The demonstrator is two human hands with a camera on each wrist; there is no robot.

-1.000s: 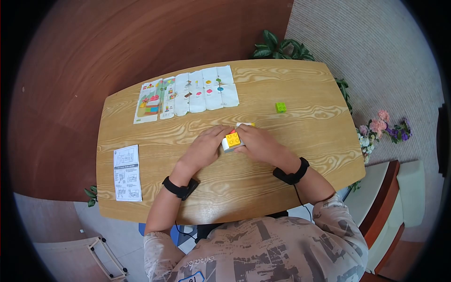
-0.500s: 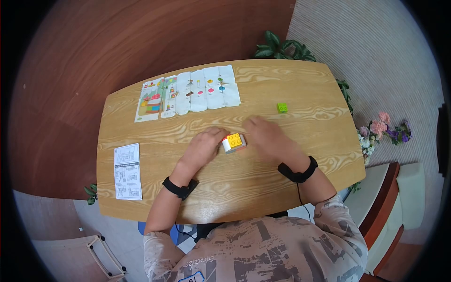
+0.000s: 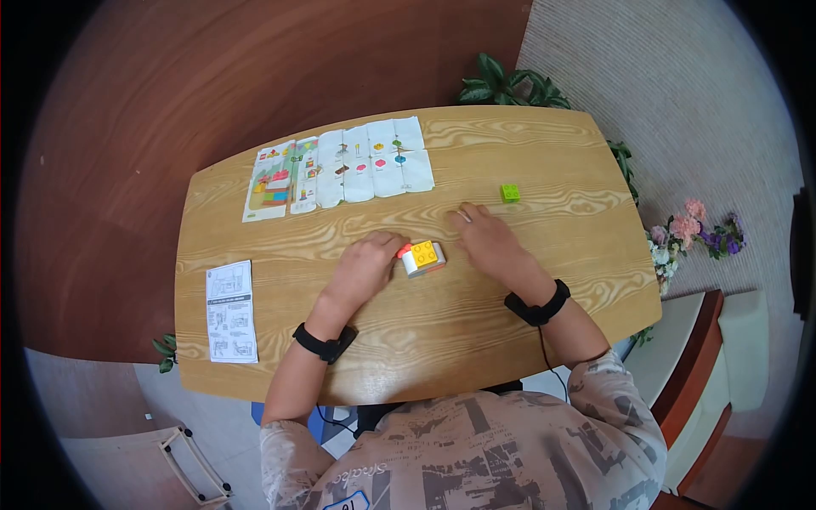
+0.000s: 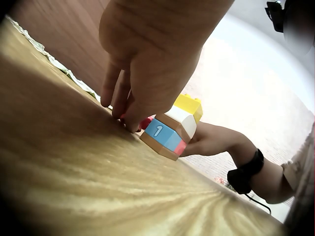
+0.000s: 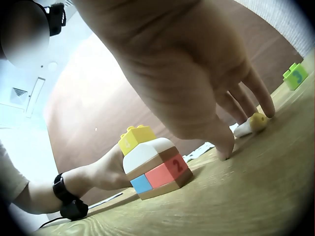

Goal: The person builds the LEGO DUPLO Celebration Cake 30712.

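A small stack of toy bricks (image 3: 423, 255) stands mid-table, its yellow studded brick (image 5: 137, 138) on top of a white rounded one. Lower down are a blue brick marked 1 (image 4: 163, 134), a red brick marked 2 (image 5: 167, 170) and a brown base. At the stack's left side my left hand (image 3: 367, 265) pinches a pinkish-red piece (image 3: 404, 252), mostly covered by the fingers. My right hand (image 3: 491, 244) is right of the stack, fingers extended down beside a white, yellow-ended candle piece (image 5: 250, 125) lying on the table. Its thumb stands apart from the candle.
A green brick (image 3: 509, 194) marked 3 sits beyond my right hand. The unfolded picture sheet (image 3: 370, 174) lies along the far left edge, and a printed instruction page (image 3: 230, 310) lies at the near left. Plants and flowers (image 3: 687, 228) stand past the table's edges.
My right hand has left the stack and moved to the right, and the candle piece has shifted right too. My left hand stays at the stack's left side, the pinkish-red piece now showing more.
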